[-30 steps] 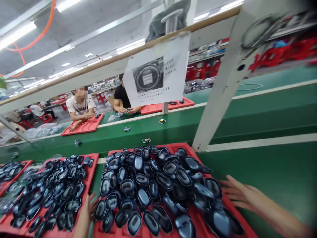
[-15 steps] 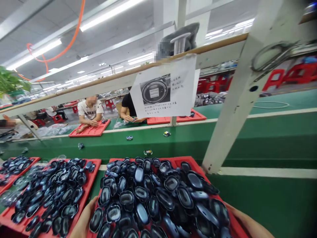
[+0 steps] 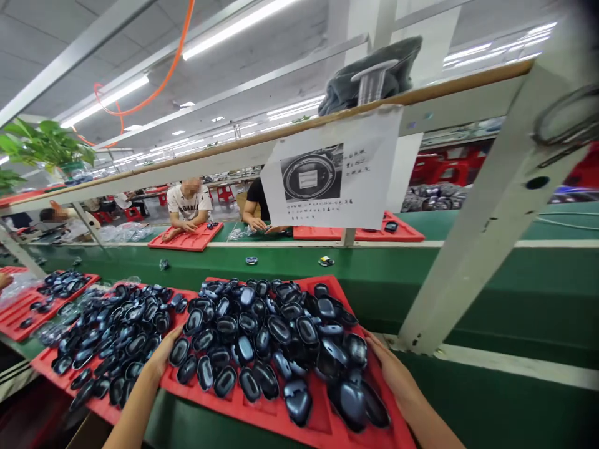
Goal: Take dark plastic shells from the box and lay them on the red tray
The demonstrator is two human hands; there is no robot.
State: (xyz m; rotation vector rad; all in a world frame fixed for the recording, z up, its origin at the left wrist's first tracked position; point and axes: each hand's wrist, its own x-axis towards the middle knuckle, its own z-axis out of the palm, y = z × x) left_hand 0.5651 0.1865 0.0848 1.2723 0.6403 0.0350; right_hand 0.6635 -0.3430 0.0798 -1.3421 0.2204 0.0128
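A red tray [image 3: 276,416] piled with several dark oval plastic shells [image 3: 266,337] lies before me on the green bench. My left hand [image 3: 161,355] grips the tray's left edge. My right hand [image 3: 390,374] grips its right edge. Both forearms reach in from the bottom of the view.
A second red tray [image 3: 51,368] of the same shells lies to the left, and a third [image 3: 19,318] farther left. A white slanted post [image 3: 472,249] stands at the right. A printed sheet [image 3: 334,178] hangs from the rail. People work across the green conveyor [image 3: 290,259].
The tray has come toward me and lies fully in view. Both hands have closed on its side edges; a second ago the right hand was spread beside it.
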